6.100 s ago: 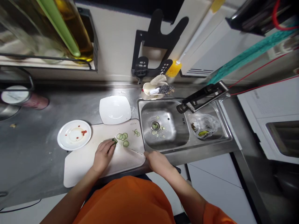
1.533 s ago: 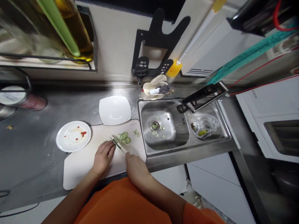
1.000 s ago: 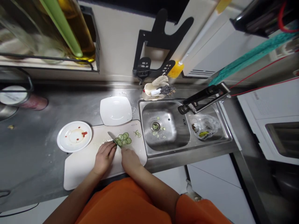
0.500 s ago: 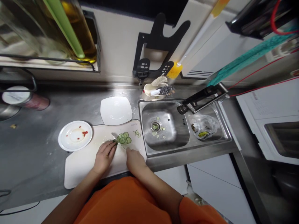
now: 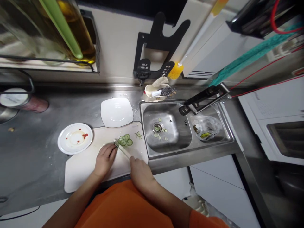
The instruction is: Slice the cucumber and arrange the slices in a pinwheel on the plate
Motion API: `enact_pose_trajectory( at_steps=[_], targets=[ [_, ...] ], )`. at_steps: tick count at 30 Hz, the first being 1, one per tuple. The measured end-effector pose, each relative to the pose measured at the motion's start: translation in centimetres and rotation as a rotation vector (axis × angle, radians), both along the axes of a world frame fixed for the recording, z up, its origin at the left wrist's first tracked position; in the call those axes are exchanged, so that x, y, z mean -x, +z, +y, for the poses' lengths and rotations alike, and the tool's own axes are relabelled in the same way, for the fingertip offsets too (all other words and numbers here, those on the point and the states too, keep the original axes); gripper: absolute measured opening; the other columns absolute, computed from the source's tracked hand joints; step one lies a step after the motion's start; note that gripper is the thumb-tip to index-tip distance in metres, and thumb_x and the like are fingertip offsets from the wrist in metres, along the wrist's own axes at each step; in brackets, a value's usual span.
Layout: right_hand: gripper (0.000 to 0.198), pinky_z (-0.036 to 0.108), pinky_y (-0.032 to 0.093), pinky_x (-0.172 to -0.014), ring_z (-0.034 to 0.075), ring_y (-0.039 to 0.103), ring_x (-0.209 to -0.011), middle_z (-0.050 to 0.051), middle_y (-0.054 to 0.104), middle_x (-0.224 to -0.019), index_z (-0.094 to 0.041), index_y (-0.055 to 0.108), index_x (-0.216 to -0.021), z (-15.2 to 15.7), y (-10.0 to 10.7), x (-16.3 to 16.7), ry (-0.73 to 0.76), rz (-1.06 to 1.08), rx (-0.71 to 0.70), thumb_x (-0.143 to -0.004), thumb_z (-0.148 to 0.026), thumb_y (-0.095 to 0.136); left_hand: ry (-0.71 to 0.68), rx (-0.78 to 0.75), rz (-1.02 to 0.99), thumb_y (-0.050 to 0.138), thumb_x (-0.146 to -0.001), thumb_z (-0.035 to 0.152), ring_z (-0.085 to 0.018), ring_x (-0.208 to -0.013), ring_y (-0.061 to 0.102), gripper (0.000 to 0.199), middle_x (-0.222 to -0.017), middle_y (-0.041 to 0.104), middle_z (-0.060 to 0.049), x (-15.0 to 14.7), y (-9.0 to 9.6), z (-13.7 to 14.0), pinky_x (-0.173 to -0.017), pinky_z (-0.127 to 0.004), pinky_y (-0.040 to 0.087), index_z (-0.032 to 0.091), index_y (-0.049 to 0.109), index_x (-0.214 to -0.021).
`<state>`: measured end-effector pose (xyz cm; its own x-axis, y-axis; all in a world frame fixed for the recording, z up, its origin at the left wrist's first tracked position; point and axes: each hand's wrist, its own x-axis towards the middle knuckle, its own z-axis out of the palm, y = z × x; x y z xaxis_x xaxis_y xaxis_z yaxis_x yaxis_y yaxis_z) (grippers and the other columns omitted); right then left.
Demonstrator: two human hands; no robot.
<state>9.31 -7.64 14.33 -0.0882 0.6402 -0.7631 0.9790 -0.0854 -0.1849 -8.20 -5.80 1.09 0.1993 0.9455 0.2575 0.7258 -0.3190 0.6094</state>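
On the white cutting board (image 5: 87,171), my right hand (image 5: 140,171) is closed round the handle of a knife (image 5: 123,151), whose blade points up and left to the tips of my left fingers. My left hand (image 5: 104,160) is closed on a piece of cucumber (image 5: 115,143), mostly hidden under the fingers. Just right of the blade lies a cluster of cucumber slices (image 5: 125,140). A few thin curved cucumber strips (image 5: 139,135) rest near the board's right edge.
A square white plate (image 5: 116,111) touches the board's far edge. Left of it, a round plate (image 5: 62,139) carries red sauce spots. The sink (image 5: 175,139) on the right holds several slices by its drain, under a black faucet (image 5: 199,98). A plastic bag (image 5: 206,128) sits in the second basin.
My right hand has moved slightly toward me and to the right, and the knife now shows clearly, angled toward my left fingers. My left hand stays on the cucumber. The view has shifted a little.
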Motion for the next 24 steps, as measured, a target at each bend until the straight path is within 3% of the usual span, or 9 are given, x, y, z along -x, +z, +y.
enact_pose_trajectory(
  at_steps=[12, 24],
  targets=[
    [0.035, 0.031, 0.053, -0.074, 0.025, 0.066, -0.097, 0.014, 0.068, -0.099, -0.013, 0.054, -0.113, 0.3, 0.5, 0.2, 0.002, 0.011, 0.0, -0.09, -0.001, 0.031, -0.015, -0.001, 0.017, 0.052, -0.09, 0.027, -0.021, -0.097, 0.062, 0.018, -0.1, 0.069, -0.008, 0.1, 0.0, 0.0, -0.09, -0.037, 0.05, 0.02, 0.066, -0.097],
    [0.033, 0.028, 0.052, -0.074, 0.023, 0.065, -0.097, 0.015, 0.068, -0.098, -0.013, 0.054, -0.112, 0.9, -1.0, 0.7, 0.01, 0.044, -0.025, -0.09, -0.001, 0.032, -0.014, -0.001, 0.028, 0.052, -0.09, 0.027, -0.02, -0.097, 0.063, 0.018, -0.099, 0.069, -0.008, 0.0, 0.0, 0.0, -0.091, -0.036, 0.049, 0.017, 0.066, -0.097]
  ],
)
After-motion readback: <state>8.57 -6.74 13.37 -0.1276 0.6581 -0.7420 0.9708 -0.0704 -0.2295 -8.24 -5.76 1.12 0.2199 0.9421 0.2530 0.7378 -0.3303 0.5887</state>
